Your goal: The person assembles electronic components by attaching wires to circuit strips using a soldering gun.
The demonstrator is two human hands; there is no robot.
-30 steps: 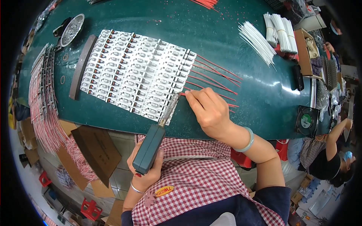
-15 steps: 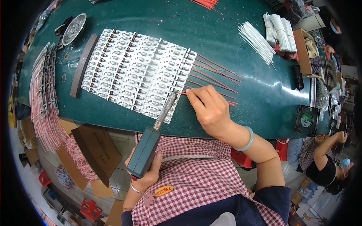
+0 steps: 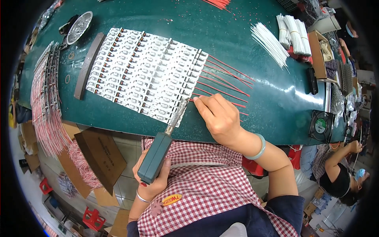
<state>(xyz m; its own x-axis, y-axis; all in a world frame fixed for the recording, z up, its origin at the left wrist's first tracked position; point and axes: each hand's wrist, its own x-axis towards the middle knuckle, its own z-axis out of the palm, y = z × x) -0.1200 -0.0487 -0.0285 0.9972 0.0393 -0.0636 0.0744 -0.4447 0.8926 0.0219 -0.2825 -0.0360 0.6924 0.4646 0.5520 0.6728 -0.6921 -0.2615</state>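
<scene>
A white panel of circuit boards point(image 3: 152, 67) with rows of small components lies on the green table. Thin red wires point(image 3: 227, 84) stick out from its right edge. My left hand point(image 3: 152, 185) is closed around the dark green handle of a soldering gun point(image 3: 155, 156). Its metal tip rests at the panel's right edge, near the lower corner. Just right of that tip, my right hand point(image 3: 221, 118) pinches a red wire against the same edge. The fingers partly cover this wire, so the joint itself is too small to make out.
A dark bar point(image 3: 90, 65) lies along the panel's left side. Finished-looking boards with wires point(image 3: 49, 98) hang over the table's left edge. A foil-lined bowl point(image 3: 79, 27), white wire bundles point(image 3: 270, 45) and a small fan point(image 3: 320, 126) are around. A co-worker point(image 3: 339, 173) is at right.
The soldering gun has shifted slightly right and up. My right hand has moved a little nearer to me along the panel's edge. The panel has shifted slightly.
</scene>
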